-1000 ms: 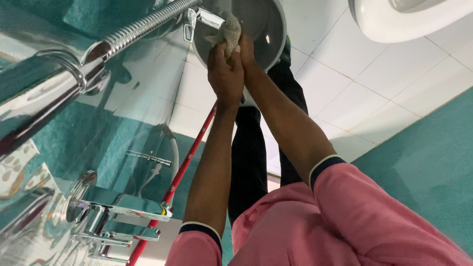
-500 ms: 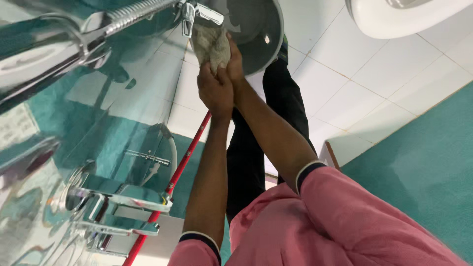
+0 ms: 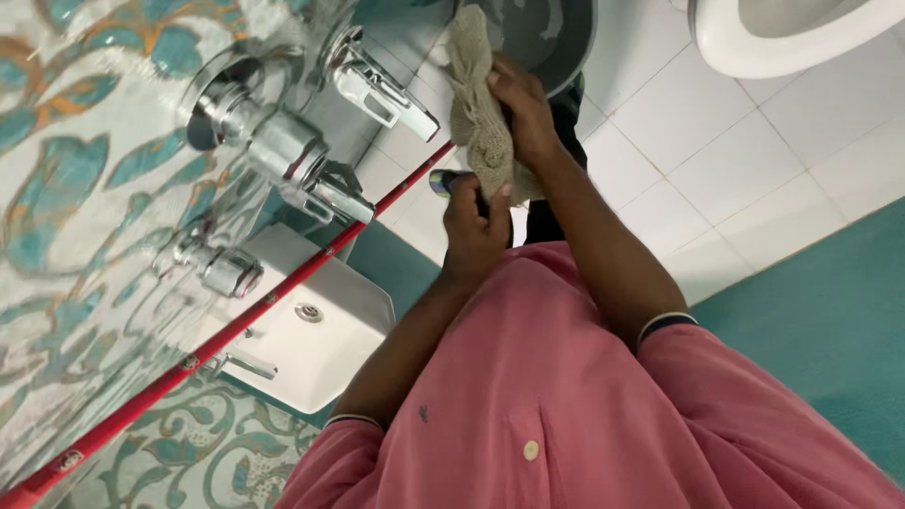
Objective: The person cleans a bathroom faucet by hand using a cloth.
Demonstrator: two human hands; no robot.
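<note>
A beige cloth [image 3: 481,113], twisted into a hanging rope, lies just below the rim of a grey bucket [image 3: 556,42] and is gripped at two heights. The right hand [image 3: 523,113] closes its fingers around the cloth's upper part, near the bucket's rim; the left hand [image 3: 474,231] closes around the lower end, thumb pressed on the fabric — both hands shut tight on it. Beside the cloth, toward the patterned wall, stands a chrome tap mixer [image 3: 302,151] with its lever [image 3: 386,90] pointing at the cloth. A red pole [image 3: 236,325] runs slantwise from below the cloth past a white basin [image 3: 302,339]. On the cloth's far side — white floor tiles [image 3: 716,160] and a white toilet bowl [image 3: 782,33].
</note>
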